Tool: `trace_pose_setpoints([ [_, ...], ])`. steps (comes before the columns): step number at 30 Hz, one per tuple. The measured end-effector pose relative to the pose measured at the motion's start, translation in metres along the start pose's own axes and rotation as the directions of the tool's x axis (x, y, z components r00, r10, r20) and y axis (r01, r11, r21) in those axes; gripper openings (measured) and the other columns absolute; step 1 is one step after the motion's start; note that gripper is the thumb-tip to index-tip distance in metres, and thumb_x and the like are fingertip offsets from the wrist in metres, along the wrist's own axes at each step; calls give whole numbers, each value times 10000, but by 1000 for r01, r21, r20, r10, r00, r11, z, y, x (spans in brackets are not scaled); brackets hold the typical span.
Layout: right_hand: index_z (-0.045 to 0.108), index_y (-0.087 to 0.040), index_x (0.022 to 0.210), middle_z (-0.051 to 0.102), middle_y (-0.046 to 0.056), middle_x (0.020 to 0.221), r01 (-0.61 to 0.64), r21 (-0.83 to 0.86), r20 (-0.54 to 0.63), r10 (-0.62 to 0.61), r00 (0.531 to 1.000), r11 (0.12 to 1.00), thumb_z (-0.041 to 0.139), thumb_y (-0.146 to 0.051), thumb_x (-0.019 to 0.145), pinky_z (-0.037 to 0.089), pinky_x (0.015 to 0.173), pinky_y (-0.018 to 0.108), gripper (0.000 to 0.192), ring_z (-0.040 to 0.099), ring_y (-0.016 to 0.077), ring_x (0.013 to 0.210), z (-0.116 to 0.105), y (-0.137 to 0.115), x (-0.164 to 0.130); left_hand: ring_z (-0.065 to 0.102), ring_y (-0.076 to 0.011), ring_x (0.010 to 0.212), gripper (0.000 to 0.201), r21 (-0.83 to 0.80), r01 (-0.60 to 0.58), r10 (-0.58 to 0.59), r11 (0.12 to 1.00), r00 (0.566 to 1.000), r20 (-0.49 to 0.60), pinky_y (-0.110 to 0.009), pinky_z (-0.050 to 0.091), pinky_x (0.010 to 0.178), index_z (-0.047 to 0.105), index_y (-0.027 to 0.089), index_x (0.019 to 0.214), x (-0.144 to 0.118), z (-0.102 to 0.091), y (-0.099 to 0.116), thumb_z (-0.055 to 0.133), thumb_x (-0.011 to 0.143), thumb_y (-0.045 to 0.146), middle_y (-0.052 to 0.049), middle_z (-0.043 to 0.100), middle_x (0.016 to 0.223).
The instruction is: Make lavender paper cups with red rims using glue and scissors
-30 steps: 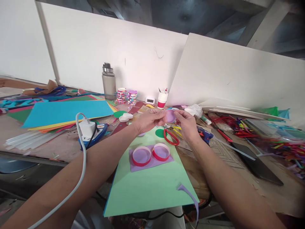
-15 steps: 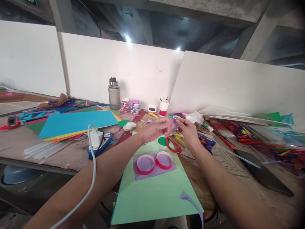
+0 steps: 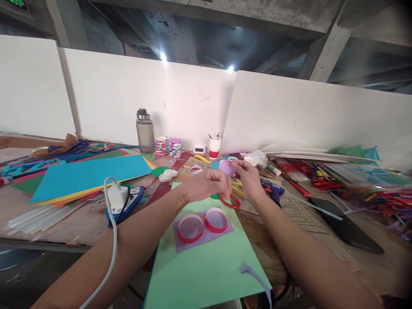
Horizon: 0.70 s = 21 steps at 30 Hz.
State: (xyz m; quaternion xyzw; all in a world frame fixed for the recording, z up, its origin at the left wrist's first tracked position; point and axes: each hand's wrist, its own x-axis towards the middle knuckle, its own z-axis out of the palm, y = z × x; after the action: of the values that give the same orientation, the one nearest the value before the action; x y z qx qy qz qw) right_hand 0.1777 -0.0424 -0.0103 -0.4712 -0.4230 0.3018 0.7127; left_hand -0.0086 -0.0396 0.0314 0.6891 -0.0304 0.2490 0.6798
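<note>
My right hand [image 3: 247, 175] pinches a round purple paper disc [image 3: 227, 168] by its right edge. To its left is my left hand [image 3: 215, 183], apart from the disc, its fingers curled and closed; whether anything is in them I cannot make out. Just below that hand lie the red handles [image 3: 232, 203] of a pair of scissors, partly hidden. Two red-and-white rings [image 3: 190, 238] stand side by side on a purple sheet [image 3: 183, 246], which rests on a light green sheet [image 3: 206, 274]. A curled purple paper strip [image 3: 259, 277] lies at its lower right.
Coloured sheets [image 3: 93, 174], glue sticks [image 3: 35, 216] and a white plug [image 3: 117, 194] with its cable are at left. Behind stand a bottle [image 3: 145, 133] and paper cups [image 3: 215, 146]. A blue glue gun [image 3: 273, 189] and dark tablet-like slab [image 3: 346, 225] lie right.
My left hand has drawn away from the disc and dropped lower. The purple disc, still in my right hand, shows more fully. The whole view has shifted slightly.
</note>
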Motion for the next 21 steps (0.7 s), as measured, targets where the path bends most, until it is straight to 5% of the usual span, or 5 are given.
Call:
trace_pose_setpoints([
  [4, 757, -189, 820, 719, 8, 770, 7, 12, -4, -7, 1000, 1000, 851, -498, 572, 399, 575, 284, 407, 501, 121, 617, 2, -2, -1, 511, -136, 637, 574, -33, -124, 101, 992, 913, -396, -296, 412, 652, 598, 173, 551, 4, -12, -10, 772, 754, 681, -32, 572, 630],
  [8, 766, -197, 846, 719, 13, 807, 27, -12, 57, -26, 998, 1000, 835, -497, 602, 408, 579, 289, 393, 497, 120, 618, 6, -7, -5, 506, -128, 743, 467, 187, -15, 158, 982, 604, -781, -266, 377, 679, 679, 179, 771, 7, -26, -19, 838, 708, 613, -8, 618, 793],
  [10, 764, -201, 854, 709, 14, 798, 39, -17, 100, -37, 994, 999, 834, -499, 613, 419, 589, 293, 390, 504, 128, 629, 8, -10, -8, 528, -136, 798, 477, 214, 41, 160, 976, 530, -833, -271, 395, 734, 685, 183, 833, 7, -32, -22, 837, 703, 616, -10, 640, 852],
  [16, 757, -203, 895, 665, 8, 757, 67, -34, 188, -60, 980, 997, 825, -507, 659, 422, 617, 300, 391, 499, 145, 665, 12, -13, -15, 647, -219, 915, 663, 9, 78, -50, 997, 718, -694, -344, 471, 832, 719, 160, 894, 6, -30, -25, 833, 600, 743, -95, 730, 959],
  [21, 750, -198, 904, 650, 4, 738, 68, -50, 231, -54, 971, 996, 821, -516, 662, 414, 623, 300, 406, 513, 152, 676, 14, -7, -16, 622, -160, 765, 630, -15, 127, -102, 992, 709, -697, -319, 491, 768, 735, 138, 832, 5, -29, -31, 922, 515, 650, -66, 724, 852],
])
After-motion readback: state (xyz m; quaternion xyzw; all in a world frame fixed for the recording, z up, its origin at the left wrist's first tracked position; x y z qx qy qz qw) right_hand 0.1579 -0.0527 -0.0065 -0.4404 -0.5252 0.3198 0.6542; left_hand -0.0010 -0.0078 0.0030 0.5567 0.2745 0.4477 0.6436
